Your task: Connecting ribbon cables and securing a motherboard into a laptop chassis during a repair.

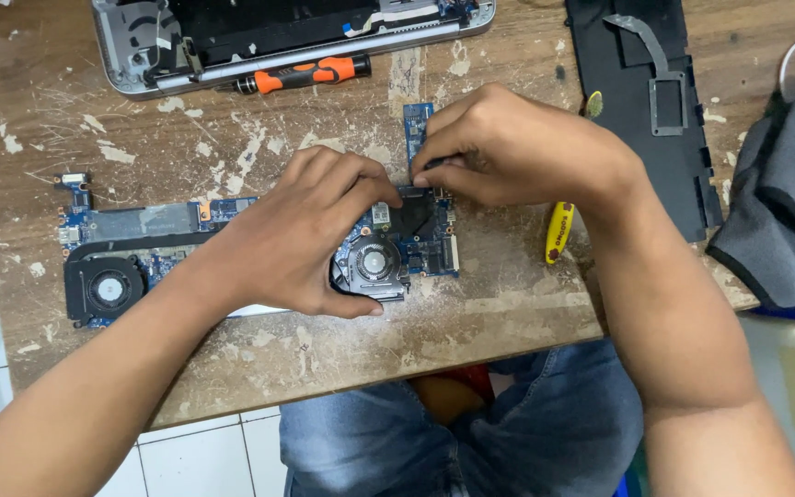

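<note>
At the far left of the scarred, paint-flecked wooden table [232,368] lies a long blue laptop circuit board [154,225], flat, with a round black cooling fan [106,290] at its left end and a second grey fan [372,264] near its right end. The left hand [301,235] rests spread over the middle of that board, palm down, fingers curled onto its upper edge: it pins the board rather than gripping it. Above, at the table's top edge, sits an opened silver laptop shell [140,55] with an orange-and-black screwdriver [310,74] lying just beside it.

Further right, the right hand [517,152] pinches its fingertips together at the lower end of a small narrow blue daughter board [416,124], just where it meets the main board's top right corner. What exactly sits between the fingertips I cannot tell.

To my eye, this join wants a straight, gentle pull or push along the connector, no twisting, with the left hand keeping the board flat.

Right again: a yellow tool handle [558,232], a black plastic cover panel [641,110], and dark grey cloth [784,202].
</note>
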